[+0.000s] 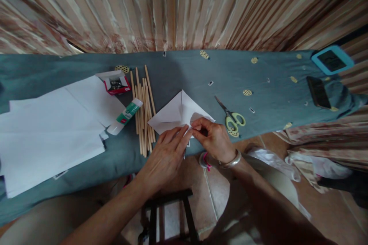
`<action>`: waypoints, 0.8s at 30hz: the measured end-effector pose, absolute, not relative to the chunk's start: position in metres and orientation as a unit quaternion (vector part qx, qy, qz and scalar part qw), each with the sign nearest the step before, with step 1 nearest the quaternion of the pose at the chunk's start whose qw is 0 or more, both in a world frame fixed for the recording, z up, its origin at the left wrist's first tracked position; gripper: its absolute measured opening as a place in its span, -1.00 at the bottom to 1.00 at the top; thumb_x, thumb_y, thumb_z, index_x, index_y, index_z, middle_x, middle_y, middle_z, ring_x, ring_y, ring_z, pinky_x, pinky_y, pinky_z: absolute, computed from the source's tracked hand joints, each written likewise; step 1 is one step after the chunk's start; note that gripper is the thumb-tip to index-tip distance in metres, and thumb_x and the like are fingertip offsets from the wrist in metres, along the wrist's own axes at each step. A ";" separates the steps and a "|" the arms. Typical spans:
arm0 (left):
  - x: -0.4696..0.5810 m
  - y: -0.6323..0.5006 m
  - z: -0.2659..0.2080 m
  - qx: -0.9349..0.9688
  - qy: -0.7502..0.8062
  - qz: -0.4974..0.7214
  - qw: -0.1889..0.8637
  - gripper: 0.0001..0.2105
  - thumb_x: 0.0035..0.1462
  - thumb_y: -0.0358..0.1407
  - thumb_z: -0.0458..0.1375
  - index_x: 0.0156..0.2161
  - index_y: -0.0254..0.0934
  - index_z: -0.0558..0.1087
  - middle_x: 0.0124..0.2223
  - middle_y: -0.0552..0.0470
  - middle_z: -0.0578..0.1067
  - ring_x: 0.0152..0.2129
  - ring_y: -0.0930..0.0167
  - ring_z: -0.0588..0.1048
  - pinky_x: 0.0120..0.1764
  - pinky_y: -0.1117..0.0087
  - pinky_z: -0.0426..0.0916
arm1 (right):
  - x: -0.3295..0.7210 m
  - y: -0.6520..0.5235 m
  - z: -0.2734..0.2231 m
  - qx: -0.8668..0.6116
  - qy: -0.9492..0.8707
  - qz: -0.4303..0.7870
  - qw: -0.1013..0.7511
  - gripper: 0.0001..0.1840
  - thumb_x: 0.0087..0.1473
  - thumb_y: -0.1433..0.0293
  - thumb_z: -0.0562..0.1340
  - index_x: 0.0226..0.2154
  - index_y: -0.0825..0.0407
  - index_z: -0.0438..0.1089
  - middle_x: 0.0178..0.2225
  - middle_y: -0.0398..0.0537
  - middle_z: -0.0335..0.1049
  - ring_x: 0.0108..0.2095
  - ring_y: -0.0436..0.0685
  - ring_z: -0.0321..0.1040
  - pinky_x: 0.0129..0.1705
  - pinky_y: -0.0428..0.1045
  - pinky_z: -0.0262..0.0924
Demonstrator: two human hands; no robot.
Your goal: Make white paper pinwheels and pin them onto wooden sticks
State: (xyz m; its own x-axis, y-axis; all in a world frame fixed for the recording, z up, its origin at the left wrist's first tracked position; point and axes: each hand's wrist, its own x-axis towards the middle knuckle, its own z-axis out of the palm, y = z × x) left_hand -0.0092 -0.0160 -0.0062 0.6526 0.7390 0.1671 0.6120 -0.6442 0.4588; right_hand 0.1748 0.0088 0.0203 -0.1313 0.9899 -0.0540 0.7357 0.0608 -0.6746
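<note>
A white sheet of paper [172,109], creased and cut into a square with slits toward its middle, lies on the cloth-covered table in front of me. My left hand [171,149] rests on its near edge, fingers stretched out and pressing the paper by the centre. My right hand [214,138] pinches a bit of the paper near the middle between thumb and fingertips. The pinched piece is mostly hidden by the fingers. Green-handled scissors [231,119] lie just right of the paper, partly opened, blades pointing away.
Several wooden sticks [145,113] lie left of the paper, with a glue tube [126,115] beside them. Behind it stands an opened red box [117,83]. More white sheets [51,130] cover the left side. At far right are a phone [318,92] and a blue-framed device [332,60].
</note>
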 end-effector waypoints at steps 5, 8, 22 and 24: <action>-0.009 -0.016 -0.005 0.887 0.384 0.170 0.191 -0.46 0.20 -0.50 -0.02 0.28 -0.35 0.05 0.26 -0.23 0.26 0.15 0.15 0.26 0.08 0.04 0.25 | 0.175 0.012 0.021 -0.616 -0.700 0.297 0.206 -0.91 0.03 0.50 0.24 -0.34 0.02 0.41 -0.48 -0.17 0.52 -0.48 0.03 0.44 -0.36 -0.09 0.23; -0.008 -0.016 -0.004 0.888 0.384 0.172 0.184 -0.48 0.19 -0.49 -0.02 0.27 -0.38 0.08 0.25 -0.24 0.27 0.13 0.14 0.27 0.08 0.05 0.25 | 0.175 0.013 0.022 -0.613 -0.706 0.291 0.202 -0.89 0.02 0.52 0.24 -0.34 0.02 0.41 -0.49 -0.18 0.51 -0.49 0.03 0.43 -0.37 -0.09 0.23; -0.005 -0.017 -0.002 0.875 0.398 0.190 0.201 -0.40 0.13 -0.52 0.00 0.28 -0.37 0.00 0.19 -0.25 0.34 0.12 0.10 0.26 0.07 0.00 0.26 | 0.176 0.008 0.020 -0.531 -0.808 0.152 0.207 -0.76 0.17 0.40 0.16 -0.14 0.04 0.48 -0.16 0.06 0.48 -0.14 0.23 0.35 -0.02 0.13 0.26; -0.005 -0.017 -0.001 0.873 0.402 0.196 0.197 -0.42 0.14 -0.52 0.00 0.27 -0.39 0.01 0.15 -0.25 0.38 0.11 0.10 0.27 0.06 0.01 0.27 | 0.176 0.006 0.020 -0.514 -0.821 0.141 0.205 -0.70 0.20 0.41 0.11 -0.07 0.05 0.47 0.01 0.10 0.39 -0.03 0.26 0.27 0.06 0.16 0.22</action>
